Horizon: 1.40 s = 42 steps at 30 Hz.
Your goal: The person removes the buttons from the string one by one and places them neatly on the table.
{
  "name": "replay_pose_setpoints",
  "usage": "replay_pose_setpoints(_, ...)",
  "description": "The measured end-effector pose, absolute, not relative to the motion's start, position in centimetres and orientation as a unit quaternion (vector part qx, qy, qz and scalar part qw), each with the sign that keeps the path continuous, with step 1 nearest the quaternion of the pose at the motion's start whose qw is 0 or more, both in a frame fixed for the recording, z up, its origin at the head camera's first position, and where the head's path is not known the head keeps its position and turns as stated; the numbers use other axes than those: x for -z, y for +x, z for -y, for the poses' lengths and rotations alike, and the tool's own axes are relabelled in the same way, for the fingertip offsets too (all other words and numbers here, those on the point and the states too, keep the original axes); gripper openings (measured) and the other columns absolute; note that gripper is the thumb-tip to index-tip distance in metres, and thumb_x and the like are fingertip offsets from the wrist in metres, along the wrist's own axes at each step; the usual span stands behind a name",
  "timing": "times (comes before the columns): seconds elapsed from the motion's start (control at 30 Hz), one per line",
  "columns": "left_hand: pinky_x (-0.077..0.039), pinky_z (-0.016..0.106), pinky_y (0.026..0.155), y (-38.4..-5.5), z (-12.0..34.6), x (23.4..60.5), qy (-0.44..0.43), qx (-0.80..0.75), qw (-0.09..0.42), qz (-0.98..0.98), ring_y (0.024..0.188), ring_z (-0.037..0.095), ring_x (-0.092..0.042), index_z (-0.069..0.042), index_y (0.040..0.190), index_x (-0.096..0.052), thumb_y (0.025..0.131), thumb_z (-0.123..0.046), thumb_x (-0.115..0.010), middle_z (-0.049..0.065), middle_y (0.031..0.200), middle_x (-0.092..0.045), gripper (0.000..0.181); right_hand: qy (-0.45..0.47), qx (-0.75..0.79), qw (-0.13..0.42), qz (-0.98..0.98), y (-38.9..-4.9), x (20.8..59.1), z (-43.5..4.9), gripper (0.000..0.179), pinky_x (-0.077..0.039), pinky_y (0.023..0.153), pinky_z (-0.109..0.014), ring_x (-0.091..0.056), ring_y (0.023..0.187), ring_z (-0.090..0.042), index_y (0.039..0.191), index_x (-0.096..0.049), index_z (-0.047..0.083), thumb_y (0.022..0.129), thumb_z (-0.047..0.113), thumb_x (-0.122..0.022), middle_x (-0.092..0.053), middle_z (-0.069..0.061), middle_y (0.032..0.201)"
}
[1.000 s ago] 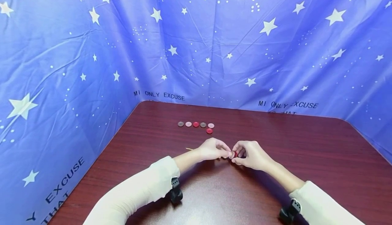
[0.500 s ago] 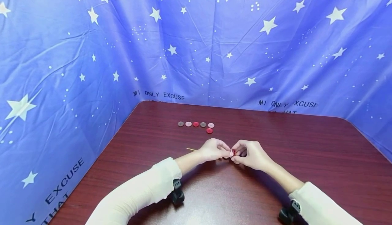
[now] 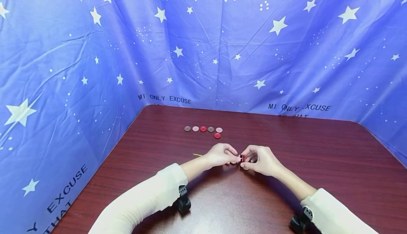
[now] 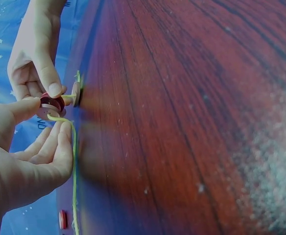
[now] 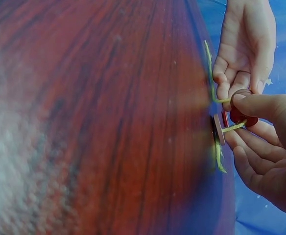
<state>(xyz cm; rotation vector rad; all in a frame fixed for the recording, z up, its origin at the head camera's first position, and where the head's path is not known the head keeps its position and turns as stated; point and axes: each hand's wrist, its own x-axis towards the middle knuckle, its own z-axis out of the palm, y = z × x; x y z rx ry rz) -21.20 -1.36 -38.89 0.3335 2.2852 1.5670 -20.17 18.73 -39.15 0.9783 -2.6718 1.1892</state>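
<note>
Cloth point(image 3: 203, 32), upper half of the head view: blue-violet, white stars and dots, black lettering. Table point(image 3: 235, 205), below: red-brown, dark-streaked grain. Button row point(image 3: 203, 129), mid-frame, reads to me, left to right: grey-brown, pink, red, grey-brown, pink. Cord point(image 4: 74, 181), left in the left-wrist view: yellow. Sleeves point(image 3: 140, 200), lower frame: cream.

Right hand point(image 5: 270, 156) pinching buttons point(image 5: 241, 116) on yellow cord point(image 5: 233, 127), left hand point(image 5: 246, 44) close against them, pale button point(image 5: 219, 129) farther along the cord, reddish wooden table point(image 5: 108, 117), blue cloth point(image 5: 260, 208).
</note>
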Motion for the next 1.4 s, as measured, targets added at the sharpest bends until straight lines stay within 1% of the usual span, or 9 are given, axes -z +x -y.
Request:
replay_pose_setpoints(0.17, -0.047, 0.018, 0.052, -21.2, 1.6, 38.8, 0.124, -0.540, 0.179, -0.813, 0.063, 0.008, -0.060, -0.005, 0.094, -0.073, 0.080, -0.020, -0.075, 0.013, 0.080, -0.073, 0.021, 0.315, -0.385, 0.026, 0.867, -20.2, 39.2, -18.8, 0.023, -0.057, 0.062, -0.022, -0.065, 0.069, -0.002, 0.088, -0.066, 0.004, 0.073, 0.010, -0.082, -0.073, -0.008, 0.078)
replay_pose_setpoints(0.27, -0.049, 0.019, 0.054, -21.2, 1.7, 38.8, 0.127, -0.540, 0.179, -0.813, 0.064, 0.009, -0.060, -0.004, 0.094, -0.073, 0.080, -0.019, -0.075, 0.015, 0.082, -0.073, 0.021, 0.314, -0.384, 0.028, 0.868, -20.3, 39.3, -18.9, 0.023, -0.057, 0.061, -0.021, -0.064, 0.068, -0.001, 0.086, -0.065, 0.005, 0.072, 0.010, -0.083, -0.073, -0.008, 0.078)
replay_pose_setpoints(0.37, -0.050, 0.020, 0.055, -21.2, 1.9, 38.7, 0.126, -0.539, 0.178, -0.814, 0.065, 0.009, -0.061, -0.004, 0.094, -0.073, 0.080, -0.019, -0.076, 0.016, 0.084, -0.074, 0.021, 0.315, -0.384, 0.030, 0.867, -20.3, 39.3, -18.9, 0.023, -0.057, 0.060, -0.022, -0.064, 0.068, -0.001, 0.085, -0.064, 0.005, 0.071, 0.009, -0.083, -0.073, -0.008, 0.078)
replay_pose_setpoints(0.5, -0.051, 0.020, 0.056, -21.3, 2.0, 38.9, 0.125, -0.533, 0.177, -0.818, 0.066, 0.009, -0.063, -0.005, 0.094, -0.073, 0.080, -0.020, -0.076, 0.012, 0.085, -0.075, 0.021, 0.318, -0.383, 0.032, 0.867, -20.3, 39.4, -19.0, 0.023, -0.057, 0.060, -0.022, -0.064, 0.068, 0.000, 0.085, -0.064, 0.004, 0.071, 0.008, -0.082, -0.073, -0.008, 0.078)
replay_pose_setpoints(0.6, -0.053, 0.021, 0.059, -21.4, 2.2, 39.0, 0.127, -0.539, 0.179, -0.813, 0.066, 0.010, -0.063, -0.004, 0.094, -0.072, 0.080, -0.019, -0.076, 0.010, 0.085, -0.075, 0.021, 0.317, -0.384, 0.033, 0.867, -20.3, 39.4, -18.9, 0.023, -0.057, 0.060, -0.022, -0.063, 0.068, 0.001, 0.085, -0.064, 0.004, 0.071, 0.007, -0.082, -0.073, -0.007, 0.077)
replay_pose_setpoints(0.8, -0.058, 0.024, 0.067, -21.7, 2.5, 39.3, 0.124, -0.570, 0.191, -0.789, 0.071, 0.008, -0.066, 0.001, 0.098, -0.070, 0.082, -0.015, -0.075, 0.016, 0.089, -0.075, 0.023, 0.313, -0.388, 0.038, 0.866, -20.3, 39.4, -18.8, 0.023, -0.056, 0.060, -0.022, -0.062, 0.068, 0.002, 0.084, -0.064, 0.005, 0.070, 0.007, -0.082, -0.072, -0.006, 0.076)
replay_pose_setpoints(1.0, -0.059, 0.024, 0.069, -21.7, 2.9, 39.1, 0.123, -0.579, 0.195, -0.782, 0.072, 0.006, -0.066, 0.002, 0.101, -0.070, 0.082, -0.015, -0.073, 0.014, 0.088, -0.075, 0.025, 0.311, -0.401, 0.031, 0.861, -20.3, 39.3, -18.8, 0.024, -0.057, 0.061, -0.022, -0.062, 0.067, 0.001, 0.085, -0.063, 0.002, 0.070, 0.004, -0.082, -0.072, -0.008, 0.076)
replay_pose_setpoints(1.3, -0.059, 0.025, 0.073, -22.1, 3.8, 39.2, 0.123, -0.581, 0.201, -0.780, 0.076, 0.008, -0.068, 0.002, 0.103, -0.069, 0.086, -0.016, -0.070, 0.018, 0.095, -0.074, 0.025, 0.312, -0.405, 0.028, 0.859, -20.4, 39.3, -18.8, 0.025, -0.057, 0.060, -0.022, -0.062, 0.066, 0.001, 0.086, -0.063, 0.001, 0.070, 0.005, -0.082, -0.072, -0.010, 0.076)
replay_pose_setpoints(1.4, -0.059, 0.025, 0.072, -22.1, 4.1, 39.2, 0.123, -0.578, 0.198, -0.782, 0.077, 0.009, -0.069, 0.001, 0.103, -0.069, 0.086, -0.018, -0.070, 0.018, 0.095, -0.074, 0.025, 0.312, -0.404, 0.029, 0.859, -20.4, 39.3, -18.9, 0.025, -0.057, 0.060, -0.022, -0.062, 0.066, 0.001, 0.086, -0.063, 0.001, 0.070, 0.005, -0.082, -0.072, -0.010, 0.076)
